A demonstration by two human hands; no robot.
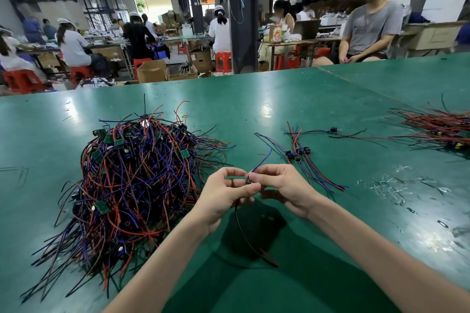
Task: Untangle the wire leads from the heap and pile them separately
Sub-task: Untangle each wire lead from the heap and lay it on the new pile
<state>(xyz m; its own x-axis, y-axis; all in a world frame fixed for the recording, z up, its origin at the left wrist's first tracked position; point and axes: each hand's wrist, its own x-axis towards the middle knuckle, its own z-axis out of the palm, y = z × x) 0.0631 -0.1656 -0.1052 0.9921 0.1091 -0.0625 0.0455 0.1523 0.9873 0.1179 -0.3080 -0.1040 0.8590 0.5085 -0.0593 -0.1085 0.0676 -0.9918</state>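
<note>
A big tangled heap (132, 175) of red, blue and black wire leads with small green boards lies on the left of the green table (279, 99). Between my hands hangs one wire lead (243, 226); its small dark component sits at my fingertips, a blue strand rises from it and a black strand droops toward me. My left hand (223, 195) and my right hand (282, 188) both pinch this lead at the component. A small pile of separated leads (305, 157) lies just beyond my right hand.
A second spread of red and black leads (437, 127) lies at the far right edge. Scraps of clear plastic (391, 185) litter the table on the right. A person sits beyond the table's far right corner; other workers sit at benches behind.
</note>
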